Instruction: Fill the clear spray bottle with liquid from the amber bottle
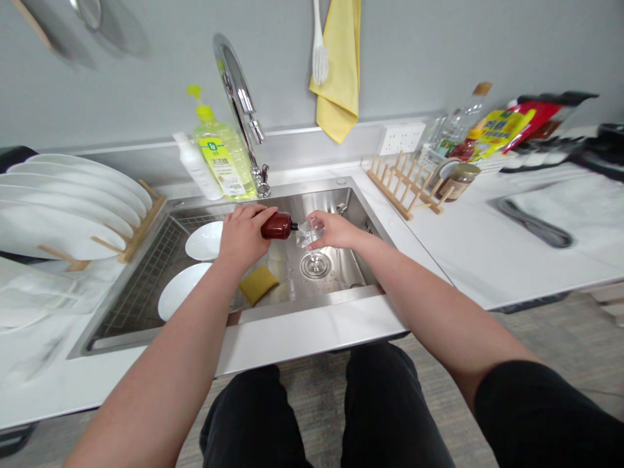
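My left hand (244, 234) is closed around a reddish-brown bottle (277, 226), which lies nearly level over the sink with its dark neck pointing right. In my right hand (331, 230) is a small clear cup (311, 233), gripped at its side and held right at the bottle's mouth. Whether the two touch, and whether any liquid passes between them, I cannot tell. Both hands are above the steel sink (292, 305). Beneath them lie a yellow sponge (258, 285) and the drain (316, 265); two white dishes (181, 289) rest to the left.
A chrome faucet (238, 97) rises behind the sink beside a yellow-green soap bottle (225, 159) and a white bottle (199, 168). White plates (63, 214) stand in a rack at left. To the right are a wooden rack (407, 185), a jar (458, 182) and condiments.
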`<act>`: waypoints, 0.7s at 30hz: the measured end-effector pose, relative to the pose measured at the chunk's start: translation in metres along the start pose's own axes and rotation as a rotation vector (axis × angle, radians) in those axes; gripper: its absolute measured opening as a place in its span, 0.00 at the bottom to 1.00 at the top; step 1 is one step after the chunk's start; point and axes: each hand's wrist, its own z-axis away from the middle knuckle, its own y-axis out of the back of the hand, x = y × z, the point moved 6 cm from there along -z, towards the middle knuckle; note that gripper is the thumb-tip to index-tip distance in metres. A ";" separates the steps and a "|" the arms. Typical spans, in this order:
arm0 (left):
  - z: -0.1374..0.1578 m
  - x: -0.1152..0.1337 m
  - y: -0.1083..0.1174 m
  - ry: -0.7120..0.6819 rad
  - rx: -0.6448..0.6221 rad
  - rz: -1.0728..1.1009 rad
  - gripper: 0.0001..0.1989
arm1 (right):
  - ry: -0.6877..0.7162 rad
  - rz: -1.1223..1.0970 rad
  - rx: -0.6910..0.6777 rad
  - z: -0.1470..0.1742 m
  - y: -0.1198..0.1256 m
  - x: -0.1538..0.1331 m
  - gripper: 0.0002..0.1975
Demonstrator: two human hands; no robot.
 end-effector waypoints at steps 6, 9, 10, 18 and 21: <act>0.001 0.000 0.000 -0.014 0.012 -0.007 0.34 | -0.003 0.002 -0.007 0.002 0.001 -0.004 0.38; 0.001 0.000 0.000 -0.014 0.014 -0.010 0.34 | -0.003 0.000 -0.007 0.002 0.002 -0.005 0.38; 0.001 0.000 0.000 -0.014 0.017 -0.009 0.34 | -0.003 0.001 -0.007 0.002 0.002 -0.005 0.38; 0.000 0.000 0.000 -0.011 0.003 -0.012 0.34 | 0.002 0.002 -0.012 0.003 0.002 -0.005 0.37; 0.000 0.000 0.000 -0.021 0.013 -0.019 0.34 | 0.004 0.002 -0.015 0.002 0.001 -0.004 0.38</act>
